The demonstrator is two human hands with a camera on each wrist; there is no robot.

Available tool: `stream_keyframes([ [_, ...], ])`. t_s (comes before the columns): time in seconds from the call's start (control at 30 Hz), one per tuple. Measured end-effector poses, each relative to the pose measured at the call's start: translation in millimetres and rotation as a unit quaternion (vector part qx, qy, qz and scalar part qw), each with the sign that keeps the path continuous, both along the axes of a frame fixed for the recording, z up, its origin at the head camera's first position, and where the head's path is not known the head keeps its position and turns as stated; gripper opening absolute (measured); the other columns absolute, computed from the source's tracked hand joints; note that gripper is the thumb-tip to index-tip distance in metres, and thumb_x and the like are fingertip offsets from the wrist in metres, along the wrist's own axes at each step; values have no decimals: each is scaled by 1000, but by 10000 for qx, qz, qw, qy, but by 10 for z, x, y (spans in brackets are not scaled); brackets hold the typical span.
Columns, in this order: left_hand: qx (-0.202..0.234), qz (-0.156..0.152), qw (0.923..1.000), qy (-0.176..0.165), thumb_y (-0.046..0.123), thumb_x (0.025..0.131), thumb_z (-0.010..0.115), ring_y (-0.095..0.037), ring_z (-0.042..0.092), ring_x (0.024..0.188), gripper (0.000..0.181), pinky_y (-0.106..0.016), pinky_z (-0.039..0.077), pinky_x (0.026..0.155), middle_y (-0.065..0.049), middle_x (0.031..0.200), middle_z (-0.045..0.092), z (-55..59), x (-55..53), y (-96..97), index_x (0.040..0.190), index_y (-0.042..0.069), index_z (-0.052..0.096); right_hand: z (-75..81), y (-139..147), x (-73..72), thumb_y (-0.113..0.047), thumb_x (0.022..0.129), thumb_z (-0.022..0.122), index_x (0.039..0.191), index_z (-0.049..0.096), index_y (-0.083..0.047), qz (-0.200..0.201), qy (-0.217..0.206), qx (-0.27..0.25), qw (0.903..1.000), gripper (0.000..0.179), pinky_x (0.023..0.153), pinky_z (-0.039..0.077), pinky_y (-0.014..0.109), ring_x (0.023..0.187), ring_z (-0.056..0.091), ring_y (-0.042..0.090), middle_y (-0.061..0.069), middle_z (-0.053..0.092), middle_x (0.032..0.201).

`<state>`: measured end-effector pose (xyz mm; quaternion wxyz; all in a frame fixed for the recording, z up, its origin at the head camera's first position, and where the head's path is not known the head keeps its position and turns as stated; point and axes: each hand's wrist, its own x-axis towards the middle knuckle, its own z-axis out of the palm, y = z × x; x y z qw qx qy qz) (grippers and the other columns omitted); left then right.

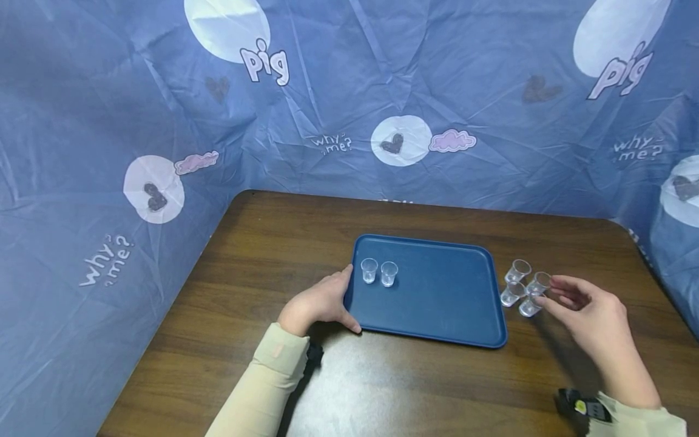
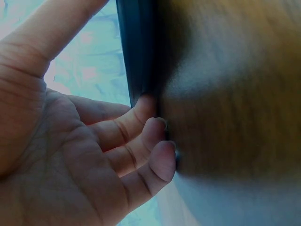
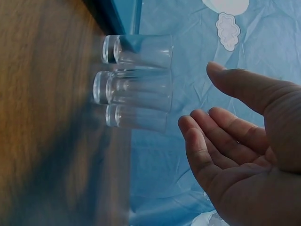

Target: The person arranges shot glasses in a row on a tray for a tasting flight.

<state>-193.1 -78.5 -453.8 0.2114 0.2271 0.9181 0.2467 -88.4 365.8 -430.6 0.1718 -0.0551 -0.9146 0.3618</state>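
A blue rectangular tray (image 1: 431,297) lies on the table, with two small clear shot glasses (image 1: 369,271) (image 1: 389,274) upright near its left end. My left hand (image 1: 322,297) holds the tray at its left end, thumb by the front corner and fingers along the side. In the left wrist view, bent fingertips (image 2: 162,160) meet the tray's dark edge (image 2: 136,47). Off the right end stands a close cluster of several more shot glasses (image 3: 136,87). Beside them is my right hand (image 1: 592,309), thumb and fingers spread apart; the right wrist view shows a gap between its fingertips and the glasses.
The brown wooden table (image 1: 262,255) has rounded far corners. A blue printed cloth (image 1: 327,109) hangs close behind it and along both sides. Bare wood lies in front of the tray and to its left.
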Motion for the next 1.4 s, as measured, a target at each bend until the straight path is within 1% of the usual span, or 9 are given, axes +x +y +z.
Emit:
stream_keyframes([
  [0.13, -45, -6, 10000, -6, 38, 64, 99, -36, 33, 144, 136, -43, 29, 116, -27, 158, 31, -10, -7, 3, 159, -8, 14, -48, 16, 10, -13, 83, 87, 121, 68, 9, -11, -83, 69, 9999, 48, 65, 48, 6, 80, 58, -16, 27, 71, 107],
  [0.37, -65, 33, 10000, -19, 38, 64, 99, -36, 31, 145, 136, -43, 28, 116, -26, 159, 29, -16, -10, 5, 159, -7, 13, -124, 28, -13, -11, 84, 86, 123, 65, 12, 88, -275, -153, 9995, 50, 68, 50, 8, 82, 61, -12, 30, 69, 110],
  [0.57, -49, 41, 10000, -51, 37, 65, 99, -35, 31, 146, 136, -42, 28, 116, -25, 160, 28, 2, -4, 3, 159, -7, 13, -148, 34, -24, -18, 85, 86, 123, 65, 12, 83, -683, 39, 9976, 53, 66, 50, 8, 81, 62, -7, 28, 70, 111],
  [0.8, -52, 57, 9999, -70, 37, 65, 99, -34, 31, 146, 136, -42, 28, 116, -25, 160, 28, 25, 11, 5, 160, -7, 13, -173, 45, -26, -20, 85, 87, 119, 67, 13, 187, -764, 215, 9967, 51, 63, 49, 9, 77, 59, -10, 27, 71, 106],
  [0.87, -56, 67, 9999, -85, 37, 65, 99, -35, 30, 146, 136, -42, 28, 116, -25, 160, 28, 31, 14, 6, 160, -6, 13, -184, 44, -28, -21, 84, 87, 117, 68, 12, 160, -834, 342, 9958, 50, 61, 49, 11, 77, 60, -5, 25, 72, 103],
  [0.97, -72, 73, 9999, -108, 37, 65, 99, -35, 30, 146, 136, -43, 28, 117, -25, 161, 28, 33, 16, 7, 160, -6, 12, -206, 40, -39, -21, 83, 87, 115, 68, 12, 100, -1003, 469, 9938, 49, 58, 49, 16, 77, 64, 7, 22, 73, 99],
  [1.03, -82, 73, 9999, -123, 38, 65, 99, -35, 29, 146, 136, -43, 27, 117, -25, 161, 27, 33, 15, 8, 160, -6, 12, -222, 39, -48, -22, 83, 87, 114, 68, 12, 82, -1123, 499, 9924, 49, 56, 49, 19, 78, 65, 16, 21, 73, 96],
  [1.1, -93, 73, 9999, -126, 38, 65, 99, -35, 29, 146, 136, -43, 27, 117, -24, 161, 27, 34, 15, 9, 160, -6, 12, -235, 34, -54, -21, 83, 87, 114, 68, 12, 62, -1203, 509, 9914, 49, 56, 49, 21, 80, 66, 21, 21, 73, 96],
  [1.4, -81, 76, 9999, -115, 38, 64, 99, -36, 30, 146, 136, -43, 27, 117, -25, 160, 28, 28, 12, 10, 160, -6, 13, -255, 43, -74, -24, 84, 87, 110, 70, 11, 144, -1308, 654, 9892, 47, 59, 46, 23, 78, 64, 18, 16, 73, 93],
])
